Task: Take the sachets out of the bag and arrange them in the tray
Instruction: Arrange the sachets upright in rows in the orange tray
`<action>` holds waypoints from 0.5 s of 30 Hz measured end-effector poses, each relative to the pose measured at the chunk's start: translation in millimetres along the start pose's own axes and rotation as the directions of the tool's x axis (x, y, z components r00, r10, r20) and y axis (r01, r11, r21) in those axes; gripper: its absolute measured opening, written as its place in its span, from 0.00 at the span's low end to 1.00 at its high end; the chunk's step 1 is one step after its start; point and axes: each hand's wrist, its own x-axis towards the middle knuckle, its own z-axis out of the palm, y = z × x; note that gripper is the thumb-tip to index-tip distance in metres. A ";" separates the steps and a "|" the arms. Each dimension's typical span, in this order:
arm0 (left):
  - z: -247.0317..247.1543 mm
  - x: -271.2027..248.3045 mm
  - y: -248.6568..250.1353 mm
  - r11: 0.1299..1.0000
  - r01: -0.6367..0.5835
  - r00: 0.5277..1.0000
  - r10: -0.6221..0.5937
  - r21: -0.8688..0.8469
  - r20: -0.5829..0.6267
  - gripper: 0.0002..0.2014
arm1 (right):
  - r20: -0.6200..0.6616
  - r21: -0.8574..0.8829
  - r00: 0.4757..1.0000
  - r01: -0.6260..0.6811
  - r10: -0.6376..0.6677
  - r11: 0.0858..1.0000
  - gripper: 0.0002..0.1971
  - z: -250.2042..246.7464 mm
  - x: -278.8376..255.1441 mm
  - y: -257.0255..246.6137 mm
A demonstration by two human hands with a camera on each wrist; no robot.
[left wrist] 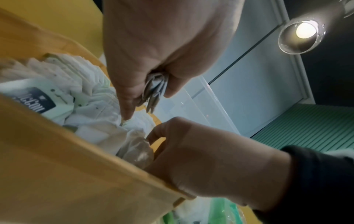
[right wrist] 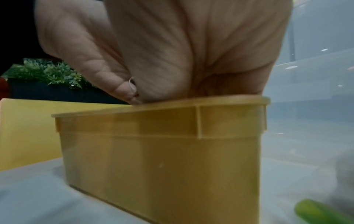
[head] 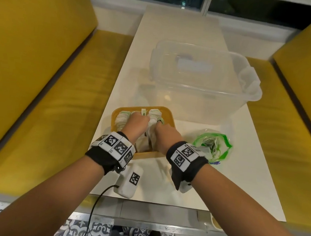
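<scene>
**Both hands in the tray**

The yellow tray (head: 165, 112) sits at the near end of the white table (head: 179, 33), packed with white sachets (left wrist: 91, 84). The left hand (head: 136, 124) reaches into the tray, its fingers pinching a few sachets together. The right hand (head: 165, 135) is over the tray's right part, fingers curled among the sachets there. The bag (head: 214, 144) lies just right of the tray. A clear tub (head: 249, 93) stands behind the tray.
</scene>
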 end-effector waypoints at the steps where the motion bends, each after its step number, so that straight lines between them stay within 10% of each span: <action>1: 0.1 1.0 0.4 1.000 0.009 1.000 -0.009 -0.015 -0.005 0.15 | 0.003 0.001 1.000 -0.004 0.004 1.000 0.17 2.0 1.6 0.1; 15: 13.3 4.1 -4.4 0.925 0.157 0.983 -0.112 -0.346 0.146 0.12 | -0.064 0.120 0.997 -0.042 0.050 0.992 0.20 15.7 6.7 5.6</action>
